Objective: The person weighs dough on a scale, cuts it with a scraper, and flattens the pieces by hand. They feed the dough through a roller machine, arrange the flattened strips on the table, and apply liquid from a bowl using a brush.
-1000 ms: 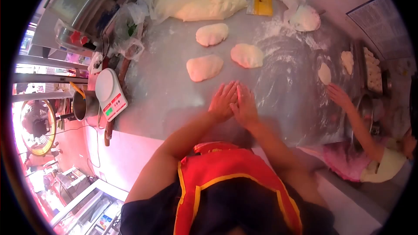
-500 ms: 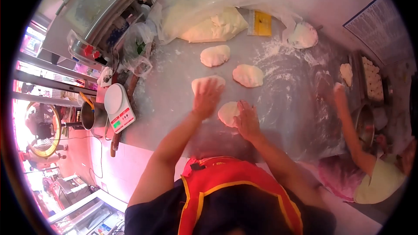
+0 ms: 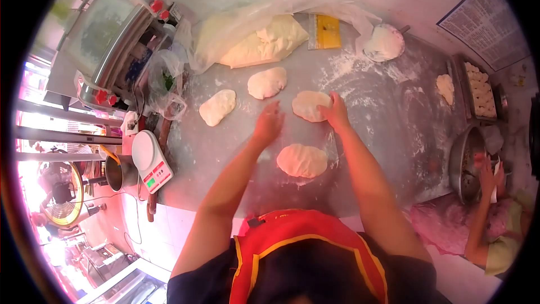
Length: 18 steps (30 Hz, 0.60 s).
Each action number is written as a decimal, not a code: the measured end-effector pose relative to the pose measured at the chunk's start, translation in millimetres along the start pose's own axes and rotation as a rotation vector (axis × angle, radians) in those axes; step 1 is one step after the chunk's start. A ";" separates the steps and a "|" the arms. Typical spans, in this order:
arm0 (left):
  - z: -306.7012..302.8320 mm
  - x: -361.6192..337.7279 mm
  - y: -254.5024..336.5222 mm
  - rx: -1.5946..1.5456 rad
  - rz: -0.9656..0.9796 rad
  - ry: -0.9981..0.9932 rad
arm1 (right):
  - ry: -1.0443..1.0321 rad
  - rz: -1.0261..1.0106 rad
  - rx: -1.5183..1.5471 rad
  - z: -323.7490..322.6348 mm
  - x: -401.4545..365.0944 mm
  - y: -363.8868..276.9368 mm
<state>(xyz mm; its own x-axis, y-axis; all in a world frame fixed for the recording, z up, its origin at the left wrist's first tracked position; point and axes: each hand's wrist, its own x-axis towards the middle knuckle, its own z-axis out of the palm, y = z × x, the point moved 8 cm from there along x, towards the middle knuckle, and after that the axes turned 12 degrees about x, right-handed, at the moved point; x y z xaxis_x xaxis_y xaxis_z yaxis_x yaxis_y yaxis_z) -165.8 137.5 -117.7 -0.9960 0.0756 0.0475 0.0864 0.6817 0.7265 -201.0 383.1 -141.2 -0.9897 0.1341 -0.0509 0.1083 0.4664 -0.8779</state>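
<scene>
My right hand [image 3: 337,114] is at the right end of a flattened dough piece [image 3: 308,105], its thumb over the edge and its fingers curled along the far side. My left hand [image 3: 269,124] is just left of that piece, fingers apart and slightly blurred, holding nothing. Close to the apron lies another oval dough piece [image 3: 302,160], untouched. Beyond my left hand rests a third dough piece [image 3: 267,83], and a longer dough piece [image 3: 217,107] lies farther left on the grey worktop [image 3: 219,160].
A large dough mass [image 3: 264,44] under plastic sits at the back, beside a yellow packet [image 3: 325,32] and a flour bowl [image 3: 384,43]. A kitchen scale [image 3: 151,160] stands left. At right are a dough tray [image 3: 480,91], a metal bowl [image 3: 457,163] and a co-worker's hands [image 3: 489,177].
The dough piece under my left hand has moved left and lies free. My right hand has left the near piece for the one behind it. The co-worker's arm has drawn back toward the metal bowl.
</scene>
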 end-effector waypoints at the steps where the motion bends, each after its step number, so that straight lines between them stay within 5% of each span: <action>1: 17.8 5.3 -1.3 -0.092 -0.108 -0.028 | -0.058 0.089 0.020 5.5 7.8 10.2; 4: 64.2 22.0 -22.8 -0.491 -0.400 -0.167 | -0.327 0.394 0.244 17.8 7.7 8.2; 6: 91.4 29.0 -25.0 -0.911 -0.531 -0.342 | -0.247 0.016 0.083 0.0 -1.8 -43.7; 9: 70.9 29.6 -8.6 -1.070 -0.659 -0.337 | -0.162 -0.403 -0.134 -23.8 -41.1 -85.1; 12: 39.3 32.5 22.9 -0.551 -0.405 -0.259 | -0.230 -0.460 -0.126 -26.6 -71.6 -69.4; 15: 42.6 20.2 71.6 0.213 0.378 0.094 | -0.214 -0.440 -0.128 -23.7 -73.8 -60.5; 18: 88.2 1.8 79.7 0.423 0.433 -0.044 | -0.114 -0.430 -0.282 -7.3 -69.3 -74.5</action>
<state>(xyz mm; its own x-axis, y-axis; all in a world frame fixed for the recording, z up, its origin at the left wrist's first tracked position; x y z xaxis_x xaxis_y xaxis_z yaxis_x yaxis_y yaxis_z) -158.6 256.1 -120.3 -0.8671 0.4348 0.2430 0.4943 0.8116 0.3116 -139.8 345.5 -68.8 -0.9525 -0.2097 0.2208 -0.3044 0.6778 -0.6693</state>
